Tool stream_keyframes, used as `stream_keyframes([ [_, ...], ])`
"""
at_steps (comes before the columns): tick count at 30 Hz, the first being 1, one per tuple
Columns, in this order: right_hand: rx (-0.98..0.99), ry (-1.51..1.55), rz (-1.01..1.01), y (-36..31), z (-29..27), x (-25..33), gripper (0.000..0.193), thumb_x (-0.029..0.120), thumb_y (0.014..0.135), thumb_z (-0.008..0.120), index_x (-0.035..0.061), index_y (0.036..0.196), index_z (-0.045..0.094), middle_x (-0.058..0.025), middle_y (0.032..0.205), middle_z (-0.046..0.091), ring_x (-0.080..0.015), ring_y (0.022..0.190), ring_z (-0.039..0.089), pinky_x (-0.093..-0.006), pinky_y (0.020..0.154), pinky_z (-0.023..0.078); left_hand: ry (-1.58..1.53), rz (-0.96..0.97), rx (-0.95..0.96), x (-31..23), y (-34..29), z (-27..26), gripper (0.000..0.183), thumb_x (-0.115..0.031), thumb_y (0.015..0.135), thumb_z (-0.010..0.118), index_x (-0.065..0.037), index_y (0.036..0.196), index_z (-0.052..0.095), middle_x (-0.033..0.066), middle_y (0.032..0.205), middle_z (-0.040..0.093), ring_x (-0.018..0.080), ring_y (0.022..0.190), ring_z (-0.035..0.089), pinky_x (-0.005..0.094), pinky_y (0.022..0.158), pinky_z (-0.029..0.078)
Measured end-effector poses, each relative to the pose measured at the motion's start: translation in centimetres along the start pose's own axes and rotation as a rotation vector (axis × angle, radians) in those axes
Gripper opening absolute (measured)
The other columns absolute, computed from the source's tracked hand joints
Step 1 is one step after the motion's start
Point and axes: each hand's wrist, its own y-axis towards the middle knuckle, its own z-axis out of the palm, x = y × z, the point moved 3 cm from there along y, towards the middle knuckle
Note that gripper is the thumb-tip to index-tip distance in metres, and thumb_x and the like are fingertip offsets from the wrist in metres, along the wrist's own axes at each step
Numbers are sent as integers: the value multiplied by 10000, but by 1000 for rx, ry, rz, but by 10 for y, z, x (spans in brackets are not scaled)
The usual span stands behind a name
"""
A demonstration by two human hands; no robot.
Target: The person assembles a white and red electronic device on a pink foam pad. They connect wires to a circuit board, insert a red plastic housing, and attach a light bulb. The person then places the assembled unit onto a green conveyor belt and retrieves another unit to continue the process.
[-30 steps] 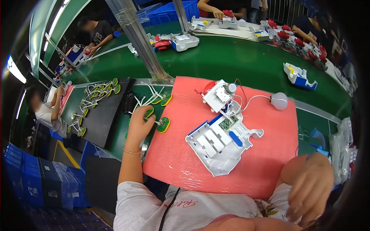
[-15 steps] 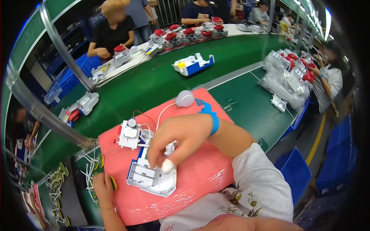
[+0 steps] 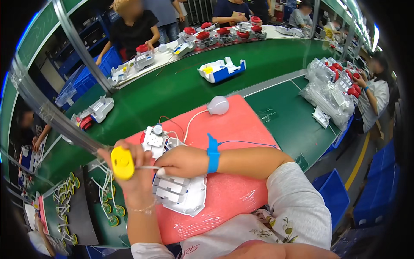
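My left hand (image 3: 139, 183) grips a yellow oval disc (image 3: 122, 163) with a white cable (image 3: 148, 167) running from it. The far end of that cable goes into the pinched fingers of my right hand (image 3: 185, 162), which wears a blue wrist strap (image 3: 213, 153). Below the right hand lies an open white plastic housing (image 3: 195, 199) with grey compartments, partly covered by that hand. A white module (image 3: 154, 140) with a small round motor-like part sits just beyond. From there, a white wire leads to a round white bulb (image 3: 218, 105).
Pink foam (image 3: 235, 194) lies under the work. Several yellow-green discs with white cables (image 3: 113, 221) lie at left. Across the green belt (image 3: 172, 77) sits a white-and-blue housing (image 3: 222, 70). A metal post (image 3: 60, 123) rises at left; bagged parts (image 3: 326, 97) stand at right.
My left hand has come up from the left edge of the foam with a yellow disc. My right hand has moved left from over the housing and now pinches the disc's cable.
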Motion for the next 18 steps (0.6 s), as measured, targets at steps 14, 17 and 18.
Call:
stream_keyframes([
  [14,169,779,354,3,-11,-30,287,267,905,458,25,1007,576,-30,737,608,-52,578,500,-174,509,391,84,-100,-161,15,10,-44,320,-354,911,418,-48,958,499,75,864,565,181,744,573,339,684,493],
  [17,161,692,368,4,-12,-27,229,198,890,487,23,1007,575,-26,745,597,-37,580,484,-170,519,390,193,-69,-150,10,8,-38,201,-243,911,454,-52,946,503,67,875,559,168,753,558,323,692,487],
  [18,168,580,363,4,-14,-28,211,181,877,503,25,994,586,-33,755,598,-55,601,502,-187,542,407,209,-47,-151,9,8,-37,194,-237,911,454,-52,943,505,65,876,558,166,754,555,321,693,485],
])
